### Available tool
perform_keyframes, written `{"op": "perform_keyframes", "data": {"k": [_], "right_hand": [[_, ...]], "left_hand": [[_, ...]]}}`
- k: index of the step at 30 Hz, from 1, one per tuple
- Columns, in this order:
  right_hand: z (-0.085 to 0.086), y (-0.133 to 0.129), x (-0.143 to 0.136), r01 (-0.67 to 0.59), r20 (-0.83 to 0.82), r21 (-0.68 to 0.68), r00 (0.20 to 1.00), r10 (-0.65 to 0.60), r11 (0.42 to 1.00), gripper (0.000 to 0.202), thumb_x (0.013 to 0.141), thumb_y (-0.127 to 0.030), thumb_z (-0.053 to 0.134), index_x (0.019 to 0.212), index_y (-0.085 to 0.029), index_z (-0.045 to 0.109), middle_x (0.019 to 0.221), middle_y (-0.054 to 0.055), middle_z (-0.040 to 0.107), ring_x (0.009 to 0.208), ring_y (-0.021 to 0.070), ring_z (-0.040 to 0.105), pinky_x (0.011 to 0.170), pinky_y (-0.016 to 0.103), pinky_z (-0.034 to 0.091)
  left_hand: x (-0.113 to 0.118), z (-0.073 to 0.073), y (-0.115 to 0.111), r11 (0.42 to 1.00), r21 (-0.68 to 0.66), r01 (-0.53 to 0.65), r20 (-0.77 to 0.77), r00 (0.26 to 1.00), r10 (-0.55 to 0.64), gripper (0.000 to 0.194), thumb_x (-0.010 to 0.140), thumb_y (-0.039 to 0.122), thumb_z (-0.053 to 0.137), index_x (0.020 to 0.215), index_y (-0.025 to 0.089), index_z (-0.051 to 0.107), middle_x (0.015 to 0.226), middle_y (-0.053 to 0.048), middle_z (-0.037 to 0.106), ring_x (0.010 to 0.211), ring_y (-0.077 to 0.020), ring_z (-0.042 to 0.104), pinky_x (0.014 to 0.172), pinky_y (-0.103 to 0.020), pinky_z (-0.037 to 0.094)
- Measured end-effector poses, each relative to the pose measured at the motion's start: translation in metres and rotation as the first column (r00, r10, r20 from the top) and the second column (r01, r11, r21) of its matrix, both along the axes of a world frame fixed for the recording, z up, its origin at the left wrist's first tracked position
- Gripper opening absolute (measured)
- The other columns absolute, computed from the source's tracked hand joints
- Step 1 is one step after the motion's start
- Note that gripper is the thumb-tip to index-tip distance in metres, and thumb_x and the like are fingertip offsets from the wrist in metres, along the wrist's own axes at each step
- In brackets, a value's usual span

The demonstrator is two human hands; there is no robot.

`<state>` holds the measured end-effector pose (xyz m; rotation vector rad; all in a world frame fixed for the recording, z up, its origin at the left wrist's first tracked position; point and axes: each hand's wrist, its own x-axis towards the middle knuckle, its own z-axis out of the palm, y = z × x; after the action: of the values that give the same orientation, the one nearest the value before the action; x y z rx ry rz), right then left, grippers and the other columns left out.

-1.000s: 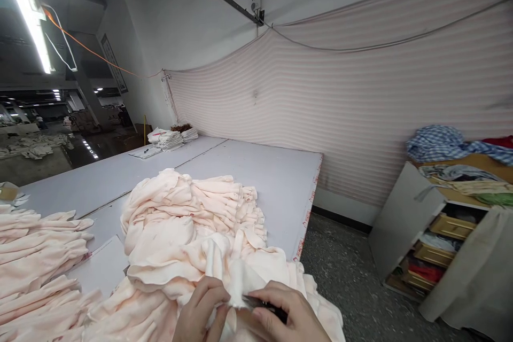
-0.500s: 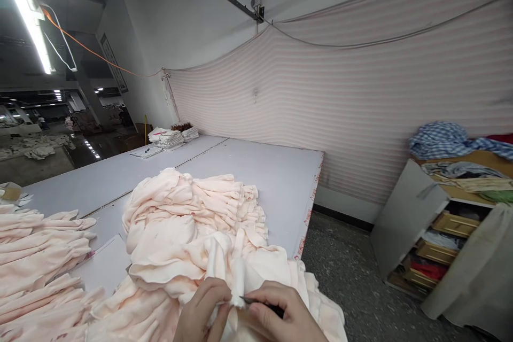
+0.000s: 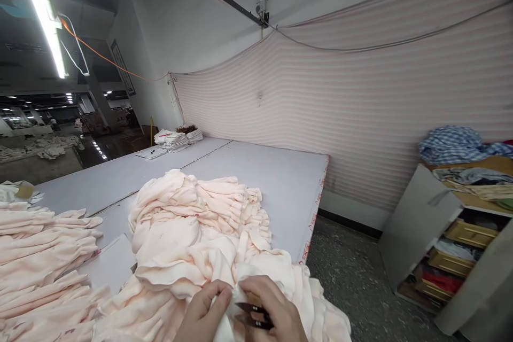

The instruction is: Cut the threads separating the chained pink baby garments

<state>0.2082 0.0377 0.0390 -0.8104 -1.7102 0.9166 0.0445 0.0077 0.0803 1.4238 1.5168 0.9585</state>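
A heap of pale pink garments (image 3: 192,235) lies on the grey table (image 3: 256,171) in front of me. At the bottom edge of the view my left hand (image 3: 206,312) pinches a fold of the nearest pink garment (image 3: 260,270). My right hand (image 3: 276,310) holds small black thread snips (image 3: 250,314), their blades apart and pointing left at the pinched fold. Both wrists are cut off by the frame.
A second stack of pink garments (image 3: 40,256) lies at the left. White folded pieces (image 3: 176,139) sit at the table's far end. A shelf unit (image 3: 452,235) with fabric and drawers stands at the right across a speckled floor (image 3: 352,288). Striped cloth (image 3: 360,101) covers the wall.
The snips' blades have opened and show more clearly in my right hand. My view has shifted slightly, and both hands sit a little lower and to the right on the fold.
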Motion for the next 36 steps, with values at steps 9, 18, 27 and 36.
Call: {"op": "perform_keyframes", "data": {"k": [9, 18, 27, 36], "right_hand": [[0.002, 0.002, -0.01, -0.052, 0.026, -0.258, 0.998, 0.061, 0.965, 0.032, 0.091, -0.045, 0.045, 0.073, -0.02, 0.05, 0.061, -0.003, 0.051, 0.058, 0.0139, 0.049, 0.056, 0.023, 0.037], [0.005, -0.003, 0.006, -0.003, 0.003, -0.204, 1.0, 0.003, 0.979, 0.017, 0.079, -0.036, 0.062, 0.086, -0.021, 0.067, 0.077, 0.002, 0.064, 0.071, 0.018, 0.061, 0.066, 0.024, 0.047], [-0.01, -0.011, 0.015, 0.221, 0.197, 0.231, 0.943, -0.268, 0.948, 0.026, 0.087, -0.031, 0.057, 0.112, -0.027, 0.066, 0.096, 0.005, 0.074, 0.08, 0.0213, 0.069, 0.071, 0.029, 0.052], [0.01, -0.009, 0.023, 0.109, 0.394, 0.205, 0.9, -0.184, 0.973, 0.024, 0.092, -0.032, 0.051, 0.106, -0.024, 0.069, 0.086, 0.005, 0.074, 0.075, 0.0219, 0.07, 0.064, 0.029, 0.053]], "left_hand": [[0.001, -0.007, 0.0, 0.993, 0.012, 0.117, 0.01, 0.993, -0.117, 0.023, 0.082, 0.038, 0.056, 0.089, 0.019, 0.066, 0.087, -0.004, 0.069, 0.091, -0.0237, 0.06, 0.085, -0.031, 0.044], [0.005, -0.011, -0.002, 0.986, -0.012, -0.169, 0.189, 0.968, 0.168, 0.036, 0.069, 0.055, 0.066, 0.071, 0.019, 0.064, 0.061, 0.003, 0.061, 0.062, -0.0172, 0.055, 0.061, -0.025, 0.044], [0.013, -0.031, 0.002, 0.96, 0.039, -0.276, 0.257, 0.932, 0.257, 0.043, 0.066, 0.061, 0.067, 0.072, 0.019, 0.06, 0.064, 0.002, 0.059, 0.066, -0.018, 0.053, 0.062, -0.025, 0.043], [0.02, -0.02, 0.002, 0.981, 0.078, -0.176, 0.208, 0.965, 0.157, 0.037, 0.068, 0.055, 0.069, 0.07, 0.019, 0.064, 0.066, 0.0, 0.064, 0.068, -0.019, 0.057, 0.067, -0.027, 0.047]]}}
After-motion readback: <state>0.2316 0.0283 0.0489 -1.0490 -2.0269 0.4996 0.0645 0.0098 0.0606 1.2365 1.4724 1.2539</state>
